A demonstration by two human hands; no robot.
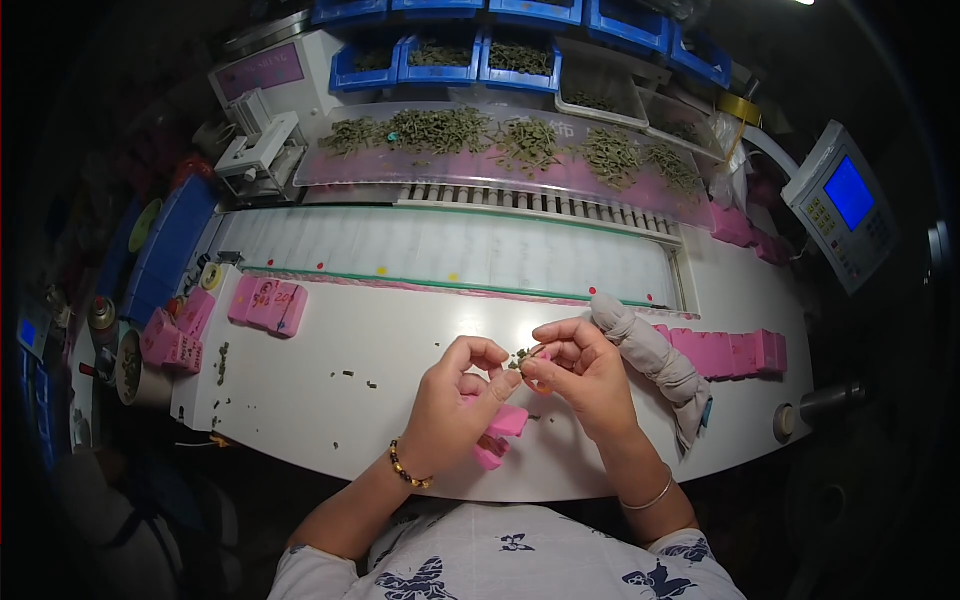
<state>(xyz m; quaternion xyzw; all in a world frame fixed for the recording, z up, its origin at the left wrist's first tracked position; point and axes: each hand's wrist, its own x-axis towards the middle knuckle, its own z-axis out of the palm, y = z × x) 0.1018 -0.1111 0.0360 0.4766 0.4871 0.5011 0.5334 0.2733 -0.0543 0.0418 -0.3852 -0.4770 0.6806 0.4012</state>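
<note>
Works bare-handed over a smooth, glossy white table (330, 410). Curls the left hand (455, 400), fingers bent, round a pink packet (508, 420); grips it low, with blunt, squared ends jutting below the thumb, near the table's front edge. Cannot tell how firmly. Brings thumb and fingertips of the right hand (592, 385) together, pinching a small pink piece (544, 356), mostly hidden by the fingers. Notes dried green bits (520, 358), short and crinkled, in the narrow gap between the hands; cannot tell by which fingers held. Wears a bracelet (398, 465) of round dark and golden beads at the left wrist, a thin shiny bangle (652, 492) at the right.

Finds a grey cloth roll (645, 355), wrinkled and bunched, just beside the right hand. Past it, sees a row of pink blocks (725, 352) set side by side. Over to the left, spots more pink packs (268, 305), boxy with softened corners, and dark crumbs (348, 373) scattered on the tabletop.

Farther back, meets a flat whitish panel (450, 247) with a green rim, then cylindrical rollers (540, 203), then a translucent plastic tray (470, 170) bearing loose, twiggy green mounds (530, 145). Above, sees glossy blue bins (437, 75).
</note>
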